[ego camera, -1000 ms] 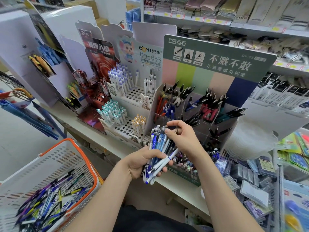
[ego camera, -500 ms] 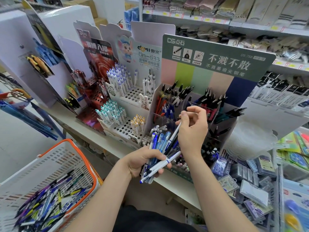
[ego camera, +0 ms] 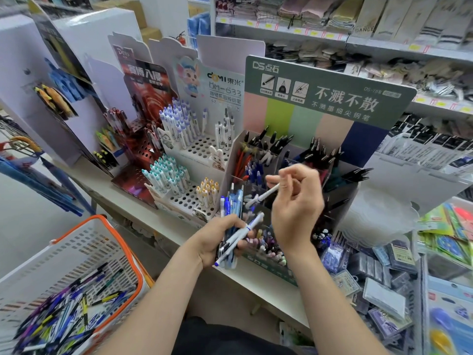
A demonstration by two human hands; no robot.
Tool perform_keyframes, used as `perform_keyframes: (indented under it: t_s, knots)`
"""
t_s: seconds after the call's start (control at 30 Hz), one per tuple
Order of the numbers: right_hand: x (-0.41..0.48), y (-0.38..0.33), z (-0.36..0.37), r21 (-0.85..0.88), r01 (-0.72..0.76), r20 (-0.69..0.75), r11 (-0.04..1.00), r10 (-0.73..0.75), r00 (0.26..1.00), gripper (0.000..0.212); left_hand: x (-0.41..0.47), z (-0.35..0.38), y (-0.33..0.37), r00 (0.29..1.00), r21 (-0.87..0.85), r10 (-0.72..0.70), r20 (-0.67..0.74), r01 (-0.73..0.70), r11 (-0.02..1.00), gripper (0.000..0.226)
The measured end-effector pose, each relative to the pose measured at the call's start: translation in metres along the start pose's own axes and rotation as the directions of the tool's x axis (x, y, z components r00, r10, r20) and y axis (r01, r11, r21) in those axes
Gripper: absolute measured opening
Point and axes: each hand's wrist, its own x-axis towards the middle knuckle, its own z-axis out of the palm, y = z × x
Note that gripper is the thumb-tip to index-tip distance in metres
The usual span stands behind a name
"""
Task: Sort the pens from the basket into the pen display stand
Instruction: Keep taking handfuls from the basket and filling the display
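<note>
Left hand (ego camera: 220, 239): fingers curled round a bundle of pens (ego camera: 235, 201), mostly blue and white, with the upper ends standing above the fist. One white pen with a blue tip (ego camera: 243, 234) lies slantwise across the bundle.

Right hand (ego camera: 297, 206): raised just above and to the right of the left hand. Thumb and fingers pinch a single white pen (ego camera: 263, 196), which is tilted, its lower end pointing towards the bundle.

Pen display stand (ego camera: 327, 93): directly behind both hands, on the table (ego camera: 256, 280). Its compartments hold black, red and blue pens. The white pen is held in front of these compartments, not in one.

Basket (ego camera: 76, 252): white with an orange rim, well to the left of and below the left hand. It holds many loose pens (ego camera: 64, 311).
</note>
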Motion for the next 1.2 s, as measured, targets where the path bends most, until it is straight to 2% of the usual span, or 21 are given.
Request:
perform_keyframes:
  t_s: [0.1, 0.23, 0.33, 0.4, 0.5, 0.57, 0.67, 0.77, 0.8, 0.87, 0.9, 0.93, 0.97, 1.0, 1.03, 1.07, 1.1, 1.2]
  knots:
    - [-0.026, -0.004, 0.001, -0.117, 0.102, 0.201, 0.988, -0.077, 0.977, 0.012, 0.009, 0.007, 0.002, 0.977, -0.111, 0.152, -0.153, -0.17, 0.979, 0.012]
    - [-0.054, -0.005, 0.003, -0.158, 0.218, 0.428, 0.963, -0.132, 0.894, 0.02, 0.018, 0.006, 0.003, 0.876, -0.1, 0.291, -0.385, -0.354, 0.93, 0.016]
    - [-0.06, -0.004, 0.005, -0.165, 0.289, 0.48, 0.943, -0.179, 0.859, 0.025, 0.018, 0.003, 0.005, 0.867, -0.165, 0.286, -0.409, -0.378, 0.911, 0.025]
    - [-0.061, -0.003, 0.004, -0.155, 0.259, 0.481, 0.953, -0.156, 0.863, 0.022, 0.018, 0.003, 0.008, 0.862, -0.216, 0.273, -0.427, -0.39, 0.895, 0.026]
    - [-0.064, -0.001, 0.005, -0.174, 0.226, 0.494, 0.959, -0.113, 0.862, 0.021, 0.02, 0.001, 0.01, 0.829, -0.164, 0.293, -0.477, -0.412, 0.896, 0.035]
    - [-0.064, 0.001, 0.007, -0.193, 0.184, 0.502, 0.964, -0.064, 0.862, 0.024, 0.02, 0.004, 0.011, 0.809, -0.113, 0.338, -0.48, -0.439, 0.891, 0.037]
    - [-0.059, 0.005, 0.009, -0.202, 0.13, 0.497, 0.971, -0.013, 0.868, 0.017, 0.017, 0.012, 0.014, 0.789, -0.049, 0.404, -0.462, -0.478, 0.877, 0.029]
    - [-0.056, 0.002, 0.006, -0.122, 0.045, 0.479, 0.992, 0.019, 0.878, 0.024, 0.016, 0.013, 0.016, 0.727, 0.041, 0.443, -0.524, -0.499, 0.866, 0.017]
    - [-0.055, -0.005, 0.005, -0.086, -0.044, 0.459, 0.995, 0.079, 0.885, 0.025, 0.017, 0.013, 0.018, 0.694, 0.07, 0.46, -0.554, -0.511, 0.857, 0.018]
    - [-0.058, -0.015, 0.009, -0.072, -0.342, 0.366, 0.937, 0.344, 0.865, 0.019, 0.019, 0.015, 0.021, 0.644, 0.131, 0.493, -0.584, -0.525, 0.841, 0.028]
    - [-0.061, -0.016, 0.013, -0.079, -0.542, 0.313, 0.837, 0.537, 0.783, 0.017, 0.02, 0.019, 0.022, 0.627, 0.161, 0.523, -0.577, -0.54, 0.826, 0.029]
    - [-0.063, -0.018, 0.018, -0.071, -0.747, 0.298, 0.662, 0.728, 0.617, 0.019, 0.019, 0.025, 0.023, 0.615, 0.194, 0.558, -0.557, -0.556, 0.808, 0.026]
    - [-0.064, -0.018, 0.022, -0.023, -0.907, 0.33, 0.421, 0.86, 0.39, 0.026, 0.019, 0.031, 0.023, 0.609, 0.226, 0.584, -0.538, -0.563, 0.795, 0.023]
    - [-0.065, -0.018, 0.026, 0.086, -0.986, 0.407, 0.143, 0.898, 0.166, 0.034, 0.018, 0.036, 0.022, 0.606, 0.251, 0.599, -0.523, -0.562, 0.788, 0.021]
    - [-0.064, -0.02, 0.027, 0.212, -0.971, 0.49, -0.107, 0.872, 0.011, 0.04, 0.017, 0.04, 0.02, 0.606, 0.275, 0.607, -0.515, -0.554, 0.786, 0.018]
    - [-0.06, -0.022, 0.027, 0.293, -0.918, 0.539, -0.268, 0.839, -0.073, 0.043, 0.016, 0.042, 0.017, 0.612, 0.292, 0.608, -0.506, -0.541, 0.788, 0.017]
    - [-0.057, -0.02, 0.028, 0.333, -0.883, 0.555, -0.332, 0.826, -0.101, 0.043, 0.015, 0.044, 0.014, 0.624, 0.299, 0.602, -0.498, -0.528, 0.795, 0.016]
    - [-0.053, -0.016, 0.029, 0.357, -0.875, 0.503, -0.325, 0.857, -0.113, 0.041, 0.01, 0.046, 0.013, 0.644, 0.328, 0.63, -0.434, -0.538, 0.776, 0.02]
